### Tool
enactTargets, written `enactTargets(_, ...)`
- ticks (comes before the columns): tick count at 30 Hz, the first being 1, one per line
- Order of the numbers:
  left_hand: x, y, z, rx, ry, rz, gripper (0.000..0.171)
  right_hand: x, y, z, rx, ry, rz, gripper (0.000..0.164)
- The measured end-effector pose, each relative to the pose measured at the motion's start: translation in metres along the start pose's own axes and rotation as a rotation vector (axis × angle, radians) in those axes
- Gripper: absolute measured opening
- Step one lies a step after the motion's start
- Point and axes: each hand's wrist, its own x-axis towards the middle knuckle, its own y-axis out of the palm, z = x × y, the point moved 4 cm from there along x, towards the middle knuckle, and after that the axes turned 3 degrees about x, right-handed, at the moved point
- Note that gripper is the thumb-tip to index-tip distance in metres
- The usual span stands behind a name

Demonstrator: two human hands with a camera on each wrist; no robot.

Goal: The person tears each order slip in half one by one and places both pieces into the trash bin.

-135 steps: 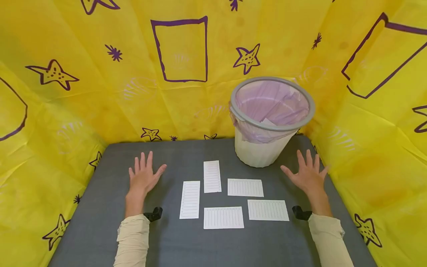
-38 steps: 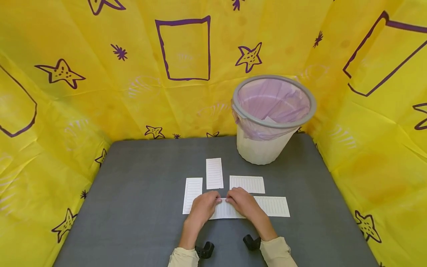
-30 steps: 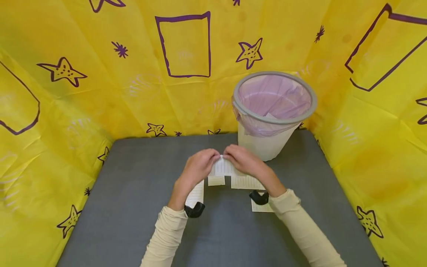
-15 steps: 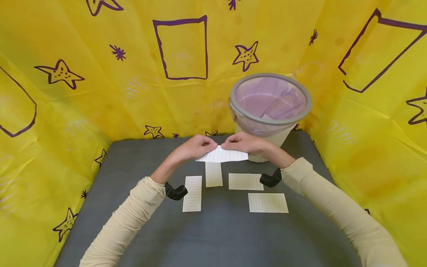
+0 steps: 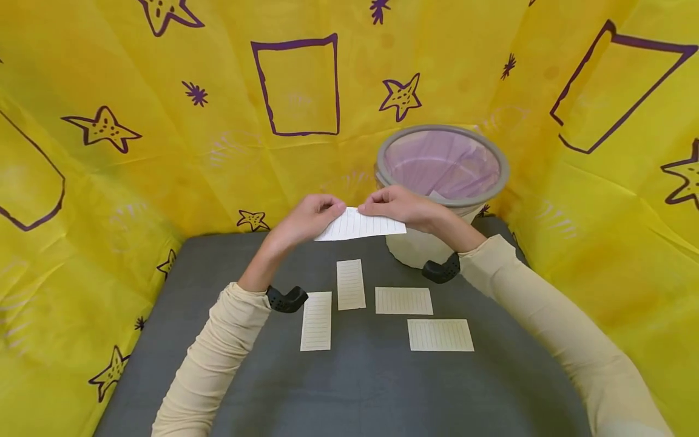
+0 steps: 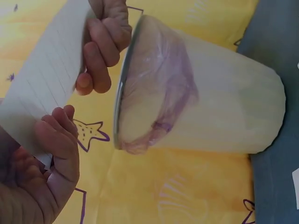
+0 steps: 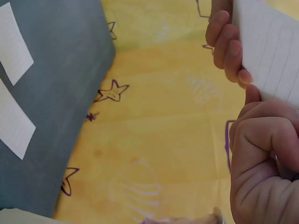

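Raised above the table, a white lined paper slip (image 5: 360, 226) is pinched along its top edge by both hands. My left hand (image 5: 308, 220) grips it left of the middle, thumb on the near face. Close beside it, my right hand (image 5: 401, 206) pinches the same edge, in front of the bin. In the left wrist view the lined slip (image 6: 46, 74) slants between the two hands, fingers curled behind it. The right wrist view shows the slip (image 7: 273, 51) at the upper right, with curled fingers at its edge.
Several more lined slips lie on the grey table (image 5: 349, 388), among them an upright slip (image 5: 351, 285) and a sideways slip (image 5: 440, 335). A white bin (image 5: 415, 249) with a purple liner stands at the back right. Yellow patterned cloth (image 5: 218, 91) encloses the table's back and sides.
Both hands came from open at the sides to the nearest slip, picked it up from the table and lifted it up and away. In the last half second it rose further.
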Motion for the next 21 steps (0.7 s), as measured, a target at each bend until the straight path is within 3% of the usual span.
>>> enactTargets(7,0.005,-0.003,-0.007,0.009,0.059,-0.026,0.031,0.002,-0.003,0.005,0.106,0.016,-0.003,0.022)
enactTargets(16,-0.012,0.000,-0.014,0.009,0.123,-0.235,0.028,-0.002,0.000,0.013,0.293,-0.005,0.069,0.023)
enactTargets(21,-0.016,0.003,-0.010,-0.096,0.135,-0.286,0.026,-0.004,0.005,0.014,0.339,0.001,0.065,0.024)
